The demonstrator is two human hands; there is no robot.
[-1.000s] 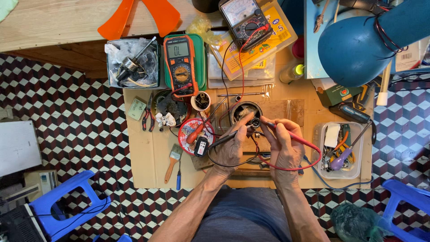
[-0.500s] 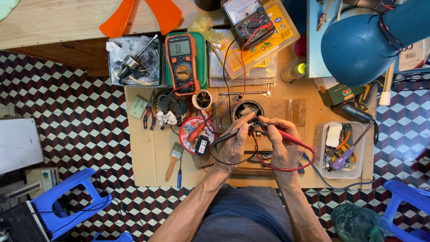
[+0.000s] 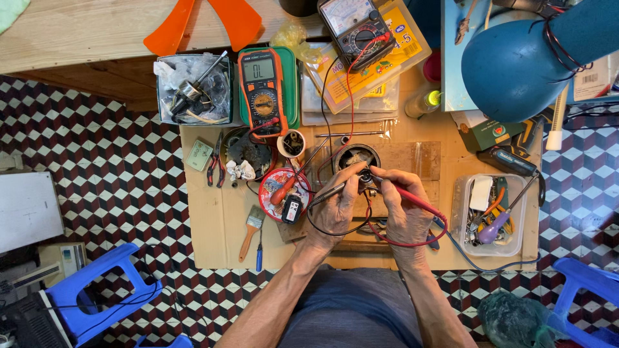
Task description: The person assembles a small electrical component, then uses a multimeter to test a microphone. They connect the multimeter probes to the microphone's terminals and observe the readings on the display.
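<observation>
Little had shifted since the earlier frames: both hands stayed over the small round motor part (image 3: pixel 358 158) at the middle of the bench. Left hand (image 3: pixel 336 205) pinched the black probe (image 3: pixel 327 191), right hand (image 3: pixel 403 206) gripped the red probe (image 3: pixel 412 198), tips meeting at the part. Far left, the orange multimeter (image 3: pixel 262 90) lay connected. A slipping tip could have bridged contacts, since both leads crowded one small spot.
</observation>
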